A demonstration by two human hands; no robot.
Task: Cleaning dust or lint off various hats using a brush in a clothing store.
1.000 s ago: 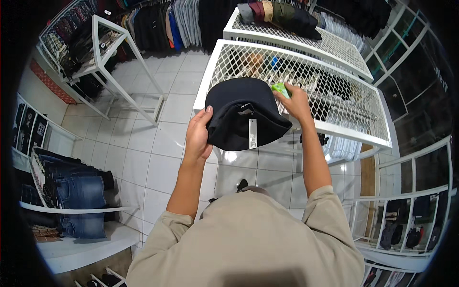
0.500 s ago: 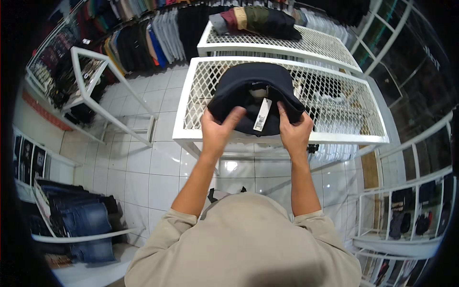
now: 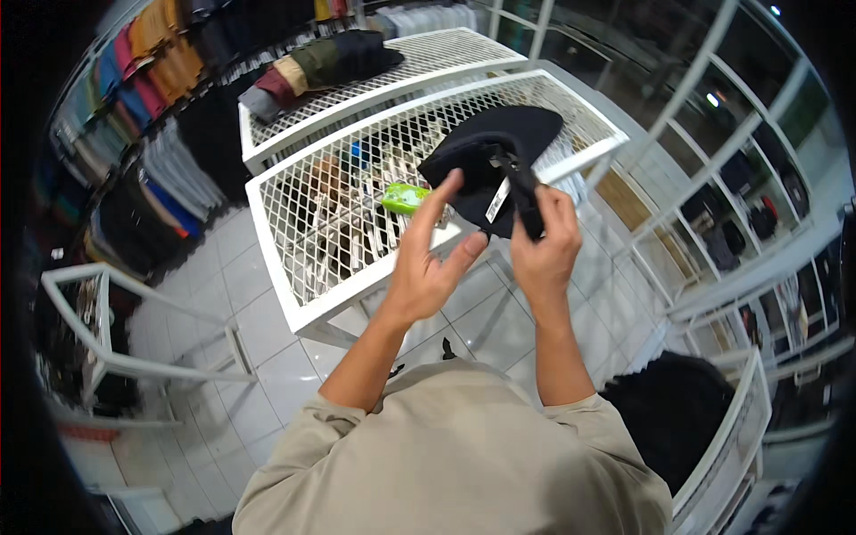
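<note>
A black cap (image 3: pixel 477 147) is held up over the near white mesh table, its hollow underside facing me and its brim pointing up and right. Inside it hangs a white tag (image 3: pixel 497 201). My right hand (image 3: pixel 546 241) pinches the cap's right edge, where a strap-like band stands up. At the cap's lower left is my left hand (image 3: pixel 426 267), thumb and fingers spread apart; whether a fingertip touches the fabric is hard to tell.
The mesh-topped table (image 3: pixel 294 308) stands before me, with a bright green packet (image 3: pixel 404 198) near the cap. On a second table lies a row of coloured caps (image 3: pixel 312 67). Clothes racks (image 3: pixel 160 53) line the left, a low white frame (image 3: pixel 160 361) below them; black garments (image 3: pixel 669 415) sit lower right.
My view has turned to the right. The cap has tilted so its brim swings to the right, and my left hand has loosened from its edge while the right keeps hold.
</note>
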